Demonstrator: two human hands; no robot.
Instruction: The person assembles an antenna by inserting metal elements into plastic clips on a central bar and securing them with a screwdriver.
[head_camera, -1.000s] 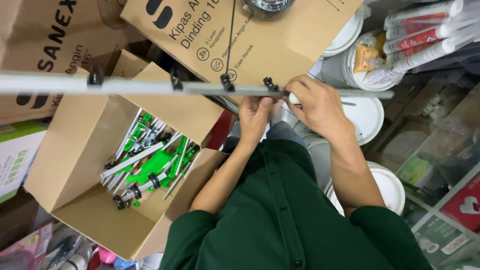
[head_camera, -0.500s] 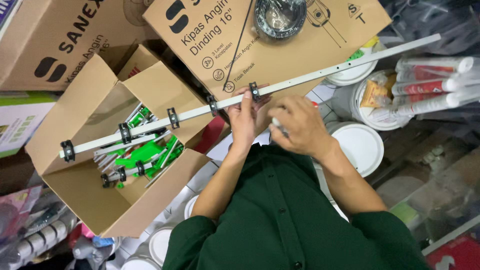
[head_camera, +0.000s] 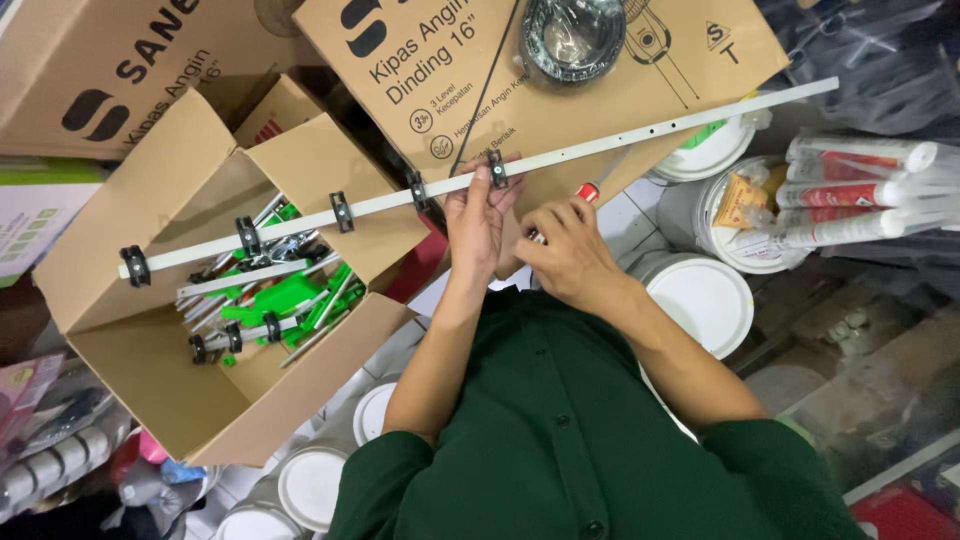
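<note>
Rod (head_camera: 620, 140) now tilted, right end up toward the fan carton (head_camera: 560, 90), left end low over the open box (head_camera: 130, 340); a second ago level, so swung round and slid leftward since. Left hand (head_camera: 478, 215) closed on the rod beside a black clip (head_camera: 496, 170), fingertips at that clip. Right hand (head_camera: 568, 255) drawn back off the rod, curled round a red-tipped tool (head_camera: 585, 192), likely a screwdriver. Four more clips spaced along the rod's left stretch. Probably clip work resuming at the middle one. Similar rods and green parts (head_camera: 285, 300) lying in the box below.
</note>
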